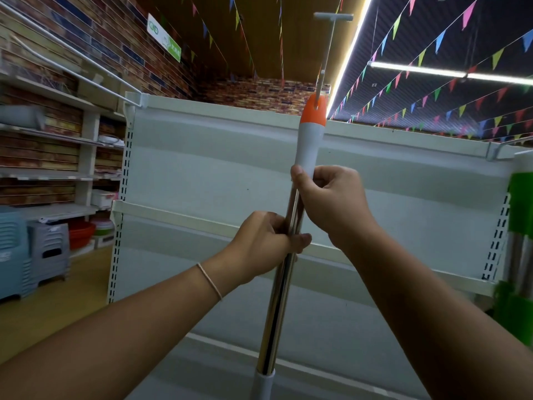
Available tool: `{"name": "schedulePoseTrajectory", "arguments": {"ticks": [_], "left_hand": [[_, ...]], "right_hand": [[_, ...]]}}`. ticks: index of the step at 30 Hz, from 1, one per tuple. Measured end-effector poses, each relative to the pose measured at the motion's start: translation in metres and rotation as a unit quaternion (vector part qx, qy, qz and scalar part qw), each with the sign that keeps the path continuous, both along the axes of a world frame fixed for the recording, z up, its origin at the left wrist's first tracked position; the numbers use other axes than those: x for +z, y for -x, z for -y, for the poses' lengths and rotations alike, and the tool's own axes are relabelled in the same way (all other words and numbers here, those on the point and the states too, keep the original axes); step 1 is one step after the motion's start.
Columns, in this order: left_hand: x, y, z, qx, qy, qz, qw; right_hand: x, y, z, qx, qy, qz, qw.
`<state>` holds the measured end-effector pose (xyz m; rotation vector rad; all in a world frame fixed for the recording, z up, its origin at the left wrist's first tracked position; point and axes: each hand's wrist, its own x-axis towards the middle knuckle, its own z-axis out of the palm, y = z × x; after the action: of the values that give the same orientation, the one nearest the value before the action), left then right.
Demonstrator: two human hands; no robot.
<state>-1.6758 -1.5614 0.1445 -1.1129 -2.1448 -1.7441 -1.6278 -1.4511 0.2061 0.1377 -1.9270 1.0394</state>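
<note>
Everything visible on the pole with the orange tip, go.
The pole stands nearly upright, top leaning slightly right, before a white shelf unit. Shiny metal shaft; white plastic-looking grip above, with an orange cap and hanging hole; white collar low down, the end out of frame. The right hand grips the grip's base, the left hand the shaft below. A thin white T-topped rod meets the hole.
</note>
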Motion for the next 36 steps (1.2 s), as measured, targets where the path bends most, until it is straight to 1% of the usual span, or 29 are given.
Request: {"name": "schedulePoseTrajectory", "arguments": {"ticks": [10,14,21,30,36], "left_hand": [[0.001,0.032,-0.029,0.017,0.013,0.038,0.999],[0.005,0.046,-0.039,0.032,0.037,0.043,0.998],[0.003,0.062,-0.054,0.066,0.039,0.047,0.996],[-0.001,0.069,-0.064,0.102,0.032,0.056,0.993],[-0.002,0.070,-0.065,0.091,0.030,0.073,0.993]], "right_hand": [[0.010,0.044,-0.028,-0.023,0.009,0.080,0.997],[0.012,0.060,-0.035,-0.031,0.018,0.090,0.995],[0.013,0.080,-0.046,-0.029,0.036,0.108,0.993],[0.014,0.096,-0.053,-0.037,0.032,0.127,0.991],[0.012,0.096,-0.052,-0.047,0.049,0.140,0.988]]}}
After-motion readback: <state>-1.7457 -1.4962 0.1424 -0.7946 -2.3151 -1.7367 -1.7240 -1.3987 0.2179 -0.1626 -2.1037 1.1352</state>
